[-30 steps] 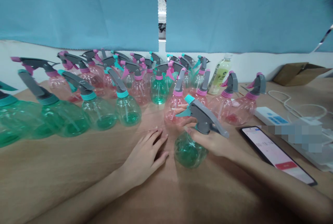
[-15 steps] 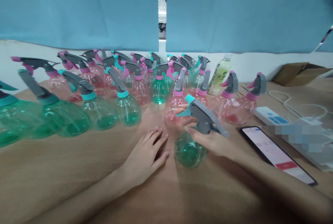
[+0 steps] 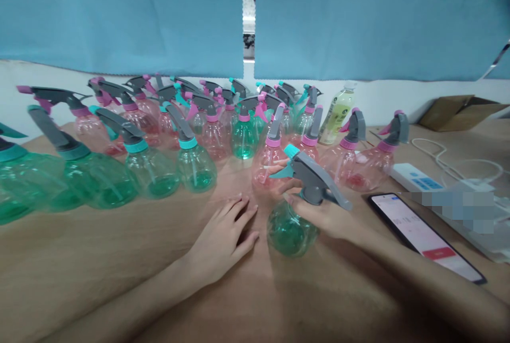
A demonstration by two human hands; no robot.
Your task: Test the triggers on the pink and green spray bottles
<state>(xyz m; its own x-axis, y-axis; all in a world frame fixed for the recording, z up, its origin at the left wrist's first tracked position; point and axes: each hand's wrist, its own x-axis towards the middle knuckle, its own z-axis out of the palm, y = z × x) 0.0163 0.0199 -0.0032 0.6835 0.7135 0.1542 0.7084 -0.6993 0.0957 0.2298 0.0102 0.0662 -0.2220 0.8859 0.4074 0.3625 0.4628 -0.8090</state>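
A green spray bottle (image 3: 292, 231) with a grey and teal trigger head stands upright on the table, right of centre. My right hand (image 3: 324, 215) is wrapped round its neck, below the head; the palm is partly hidden behind it. Palm down on the wood just left of that bottle lies my left hand (image 3: 227, 231), fingers spread, holding nothing. Beyond my hands are a green bottle with a teal collar (image 3: 196, 170) and a pink bottle with a pink collar (image 3: 265, 165).
Several green and pink spray bottles fill the back and left of the table (image 3: 159, 258). To the right lie a phone (image 3: 426, 237), a white power strip (image 3: 416, 177) and cables. A labelled drink bottle (image 3: 338, 114) and a cardboard box (image 3: 458, 112) stand behind.
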